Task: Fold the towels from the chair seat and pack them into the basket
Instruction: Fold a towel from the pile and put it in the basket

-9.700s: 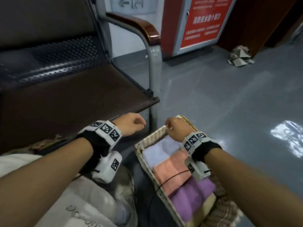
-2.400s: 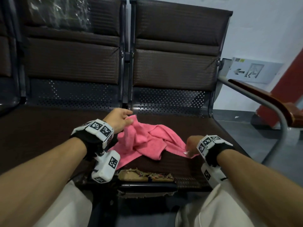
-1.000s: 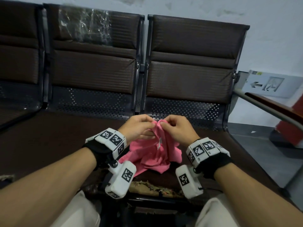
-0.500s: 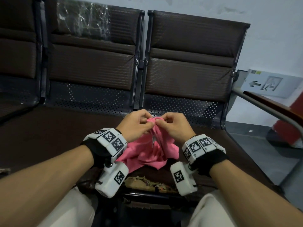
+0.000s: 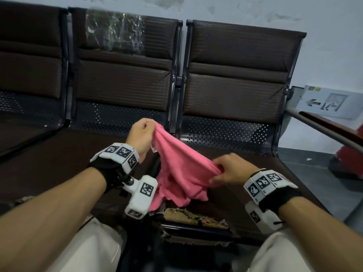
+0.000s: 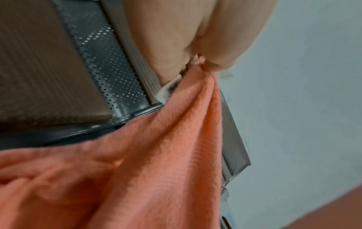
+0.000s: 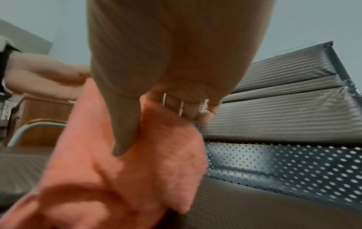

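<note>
A crumpled pink waffle-textured towel hangs above the dark brown perforated chair seat, its top edge stretched taut between the left hand and right hand, both pinching it.

My head camera looks forward and down over both forearms at the seats. Each wrist camera sits close under its hand, facing along the fingers. All three views share the towel and the seat backs.
</note>
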The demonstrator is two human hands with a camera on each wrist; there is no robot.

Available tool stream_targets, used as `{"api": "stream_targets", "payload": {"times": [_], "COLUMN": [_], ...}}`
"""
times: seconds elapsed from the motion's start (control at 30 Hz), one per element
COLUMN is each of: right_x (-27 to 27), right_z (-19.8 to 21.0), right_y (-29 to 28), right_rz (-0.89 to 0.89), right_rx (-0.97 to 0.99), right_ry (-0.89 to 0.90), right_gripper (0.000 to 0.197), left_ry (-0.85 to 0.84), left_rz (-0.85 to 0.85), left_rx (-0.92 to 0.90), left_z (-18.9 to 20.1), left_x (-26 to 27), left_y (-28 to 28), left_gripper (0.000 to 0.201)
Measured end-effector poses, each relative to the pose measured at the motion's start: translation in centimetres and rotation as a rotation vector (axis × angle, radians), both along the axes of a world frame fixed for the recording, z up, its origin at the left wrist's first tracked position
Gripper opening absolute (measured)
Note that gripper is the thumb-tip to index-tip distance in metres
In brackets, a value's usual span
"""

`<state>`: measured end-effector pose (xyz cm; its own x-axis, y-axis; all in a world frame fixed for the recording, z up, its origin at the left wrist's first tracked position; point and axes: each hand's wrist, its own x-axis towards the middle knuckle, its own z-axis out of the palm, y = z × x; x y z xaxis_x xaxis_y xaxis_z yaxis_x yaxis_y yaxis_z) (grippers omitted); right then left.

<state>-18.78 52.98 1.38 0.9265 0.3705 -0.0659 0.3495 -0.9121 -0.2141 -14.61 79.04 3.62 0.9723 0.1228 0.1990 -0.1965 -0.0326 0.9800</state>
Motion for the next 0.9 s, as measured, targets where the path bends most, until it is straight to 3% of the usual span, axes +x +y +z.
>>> {"api": "stream_targets", "payload": {"times": [0.13, 0.2, 0.27, 0.33, 0.43, 0.5, 0.57, 0.7, 0.77, 0.9], "right_x": [-0.8, -1.0, -1.0, -0.9, -1.0, -0.8, -0.7, -0.8, -1.0, -1.5], "right_z": [-1.3, -1.9, -1.9, -1.5, 0.2, 0.8, 0.7, -0.8, -1.2, -0.9], "right_y": [-1.5, -2.1, -2.5, -2.7, -2.0, -1.3, -0.6, -1.1, -2.0, -3.7], "right_rz": [-0.063, -0.078, -0.091, -0.158, -0.183, -0.197, -0.175, -0.132, -0.169, -0.197], "right_rx": [-0.23, -0.213, -0.158, 0.162, 0.916, 1.047, 0.916, 0.155, -0.067, -0.338], "right_ry": [0.206, 0.268, 0.202, 0.146, 0.142, 0.064, 0.051, 0.086, 0.112, -0.035], "right_gripper": [0.036, 0.029, 0.022, 0.014, 0.019, 0.028, 0.036, 0.062, 0.068, 0.056], "left_ry": [0.104, 0.122, 0.135, 0.154, 0.186, 0.214, 0.22, 0.175, 0.125, 0.006], "left_rz": [-0.004, 0.016, 0.037, 0.053, 0.069, 0.072, 0.086, 0.213, 0.265, 0.26], "left_rx": [-0.111, 0.006, 0.155, 0.28, 0.396, 0.43, 0.461, 0.538, 0.545, 0.573], "left_z": [0.4, 0.1, -0.4, -0.9, -1.3, -1.4, -1.3, -1.3, -1.3, -1.4], "left_x": [-0.3, -0.3, -0.1, 0.1, 0.4, 0.5, 0.6, 0.8, 0.9, 0.7], "left_y": [1.4, 1.9, 2.5, 3.0, 3.3, 3.0, 2.7, 3.5, 4.3, 5.1], "left_gripper": [0.029, 0.028, 0.024, 0.022, 0.024, 0.024, 0.022, 0.03, 0.027, 0.014]}}
